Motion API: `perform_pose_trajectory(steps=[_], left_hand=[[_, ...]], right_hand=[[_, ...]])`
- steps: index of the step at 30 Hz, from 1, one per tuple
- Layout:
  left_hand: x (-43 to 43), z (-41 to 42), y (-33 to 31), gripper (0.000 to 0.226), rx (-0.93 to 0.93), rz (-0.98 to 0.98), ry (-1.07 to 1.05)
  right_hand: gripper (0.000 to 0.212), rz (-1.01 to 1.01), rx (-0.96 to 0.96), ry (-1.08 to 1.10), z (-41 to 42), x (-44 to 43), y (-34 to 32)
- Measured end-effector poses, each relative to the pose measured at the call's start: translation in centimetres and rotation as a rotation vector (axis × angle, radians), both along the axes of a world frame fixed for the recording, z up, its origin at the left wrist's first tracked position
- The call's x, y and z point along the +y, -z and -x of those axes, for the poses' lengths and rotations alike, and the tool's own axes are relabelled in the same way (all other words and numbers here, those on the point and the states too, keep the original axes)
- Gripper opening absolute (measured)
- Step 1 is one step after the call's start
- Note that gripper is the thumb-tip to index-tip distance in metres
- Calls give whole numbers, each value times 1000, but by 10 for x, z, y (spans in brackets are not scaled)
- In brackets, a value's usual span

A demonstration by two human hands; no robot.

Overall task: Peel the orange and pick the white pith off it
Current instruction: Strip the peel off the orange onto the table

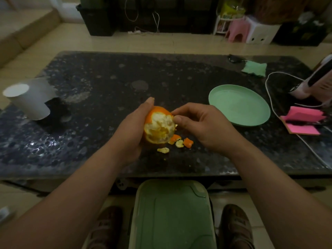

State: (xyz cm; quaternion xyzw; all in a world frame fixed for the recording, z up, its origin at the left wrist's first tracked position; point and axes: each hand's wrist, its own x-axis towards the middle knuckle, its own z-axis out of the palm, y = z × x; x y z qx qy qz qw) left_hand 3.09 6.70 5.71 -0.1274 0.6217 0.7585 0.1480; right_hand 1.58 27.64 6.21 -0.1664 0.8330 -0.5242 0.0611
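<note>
A partly peeled orange (pixel 159 125) is held above the dark table, its near side stripped to white pith and pale flesh, orange skin still on the far side. My left hand (pixel 133 130) grips it from the left, fingers curled behind it. My right hand (pixel 198 125) is at the orange's right edge, thumb and forefinger pinching the rim of the peel. Several torn peel scraps (pixel 181 142) lie on the table just below the fruit.
An empty green plate (pixel 239 106) sits to the right. Pink sticky notes (pixel 303 121), a white cable (pixel 274 108) and a device are at the far right. A white paper roll (pixel 29 98) lies at the left. A green stool (pixel 172 214) stands under the table edge.
</note>
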Motion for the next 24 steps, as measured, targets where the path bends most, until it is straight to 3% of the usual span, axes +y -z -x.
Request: perform_pose_trajectory(steps=[6, 15, 22, 24], left_hand=[[1, -1, 0, 54, -48, -8, 111], [0, 4, 9, 57, 34, 67, 80], [4, 3, 11, 69, 120, 147, 74], [4, 2, 10, 66, 105, 140, 79]], right_hand=[[28, -24, 12, -50, -3, 0, -1], [33, -170, 15, -15, -4, -5, 3], [26, -253, 80, 86, -7, -16, 10], [24, -189, 33, 110, -7, -18, 12]])
